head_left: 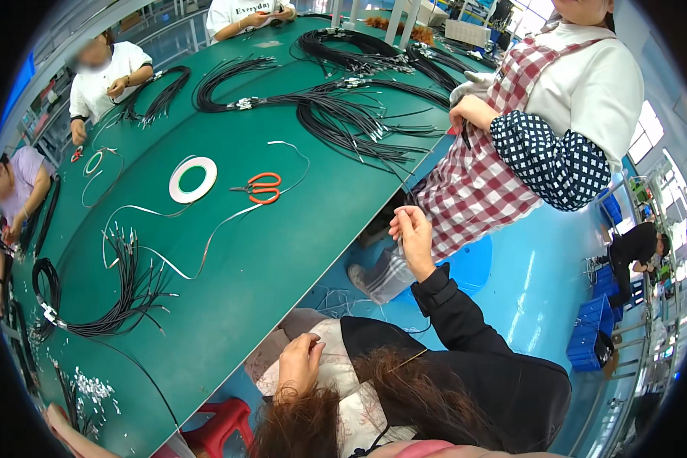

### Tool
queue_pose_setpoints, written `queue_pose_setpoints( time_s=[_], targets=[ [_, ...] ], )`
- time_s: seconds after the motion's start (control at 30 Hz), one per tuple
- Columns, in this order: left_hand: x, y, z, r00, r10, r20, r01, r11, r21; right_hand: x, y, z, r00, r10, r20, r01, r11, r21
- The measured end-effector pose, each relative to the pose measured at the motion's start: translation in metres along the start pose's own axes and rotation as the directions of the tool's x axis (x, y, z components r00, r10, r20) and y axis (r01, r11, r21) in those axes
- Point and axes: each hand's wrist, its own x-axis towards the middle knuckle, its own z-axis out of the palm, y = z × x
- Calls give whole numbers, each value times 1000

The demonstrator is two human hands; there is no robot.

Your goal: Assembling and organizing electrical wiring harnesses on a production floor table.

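Note:
My right hand is raised past the table edge, its fingers curled and pinched together. Behind its fingertips the thin end of a black cable hangs off the table; whether the hand grips it I cannot make out. Over my lap, my left hand is half closed, thumb against fingers, and anything between them is too small to see. On the table lie orange-handled scissors, a white roll of tape and a loose pale strip. A bundle of black cables with white ties rests at the left.
Larger black cable bundles cover the far side of the green table. Close on my right stands a person in a checked apron. Other people work across the table. A red stool and blue crates are below.

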Motion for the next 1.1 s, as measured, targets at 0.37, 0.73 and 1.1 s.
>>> queue_pose_setpoints(
  time_s=[0.37,0.73,1.1],
  targets=[
    [-4,-1,1,999,28,20,-29,998,53,9,-21,1,999,-29,23,29,999,20],
    [-8,-1,3,999,-33,42,28,995,96,2,-7,12,998,15,62,-17,999,44],
    [-10,-8,8,999,31,-31,-26,987,155,-3,-2,19,995,59,81,-64,996,68]
  ],
)
